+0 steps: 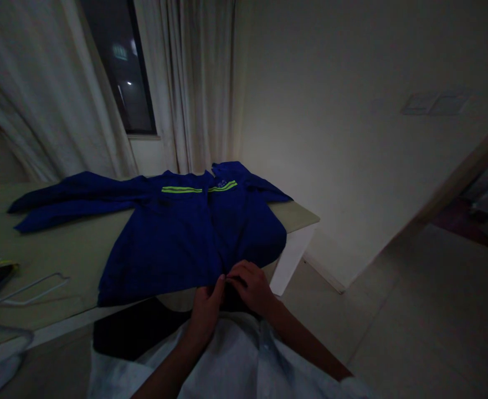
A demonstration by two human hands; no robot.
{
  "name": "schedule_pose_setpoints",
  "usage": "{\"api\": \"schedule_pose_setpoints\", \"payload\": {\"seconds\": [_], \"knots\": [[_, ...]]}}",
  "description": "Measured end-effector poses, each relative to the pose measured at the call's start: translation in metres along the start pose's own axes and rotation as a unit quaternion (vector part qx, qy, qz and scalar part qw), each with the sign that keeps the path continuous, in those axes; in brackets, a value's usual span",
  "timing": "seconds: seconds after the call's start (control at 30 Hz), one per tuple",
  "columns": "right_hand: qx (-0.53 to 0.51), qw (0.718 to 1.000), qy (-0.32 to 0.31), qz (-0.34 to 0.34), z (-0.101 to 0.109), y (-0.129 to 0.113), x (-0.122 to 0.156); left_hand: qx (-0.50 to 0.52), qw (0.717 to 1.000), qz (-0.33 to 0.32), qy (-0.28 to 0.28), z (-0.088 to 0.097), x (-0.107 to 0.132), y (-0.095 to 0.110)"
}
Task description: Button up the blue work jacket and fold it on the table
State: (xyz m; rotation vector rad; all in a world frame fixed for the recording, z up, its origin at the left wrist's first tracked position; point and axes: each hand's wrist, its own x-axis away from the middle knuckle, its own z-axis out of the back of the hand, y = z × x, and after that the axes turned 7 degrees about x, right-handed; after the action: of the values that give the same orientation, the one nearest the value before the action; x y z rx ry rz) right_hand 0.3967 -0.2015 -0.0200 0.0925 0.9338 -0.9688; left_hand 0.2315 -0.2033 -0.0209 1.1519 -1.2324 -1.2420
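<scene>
left hand (pixel 204 318) and right hand (pixel 250 289) at the lower front edge of a dark blue fabric work jacket with lime-yellow reflective chest stripes (pixel 173 244); the fingers (pixel 244 277) of both hands curled together, clamped on the cloth; the jacket lies spread on a pale greenish flat tabletop (pixel 61 266), sleeves toward the left; thin white wire hangers (pixel 19 289) lie well left of the hands.

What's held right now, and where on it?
The left hand and right hand appear to grip the navy work jacket at its bottom edge, near the centre front. Dim light hides the exact grip.
</scene>
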Motion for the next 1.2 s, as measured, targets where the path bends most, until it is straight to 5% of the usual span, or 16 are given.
{"api": "schedule_pose_setpoints", "payload": {"seconds": [0.43,0.8,1.2], "knots": [[0.028,0.998,-0.020,0.043,-0.004,-0.003,0.001,0.078,0.997,0.006,0.004,-0.001,-0.003,0.000],[-0.031,0.999,-0.010,0.000,-0.004,-0.001,0.000,0.060,0.998,0.003,-0.010,0.001,-0.006,-0.017],[-0.021,1.000,-0.003,-0.003,-0.005,-0.001,0.002,0.065,0.998,-0.014,-0.012,0.001,-0.009,-0.014]]}}
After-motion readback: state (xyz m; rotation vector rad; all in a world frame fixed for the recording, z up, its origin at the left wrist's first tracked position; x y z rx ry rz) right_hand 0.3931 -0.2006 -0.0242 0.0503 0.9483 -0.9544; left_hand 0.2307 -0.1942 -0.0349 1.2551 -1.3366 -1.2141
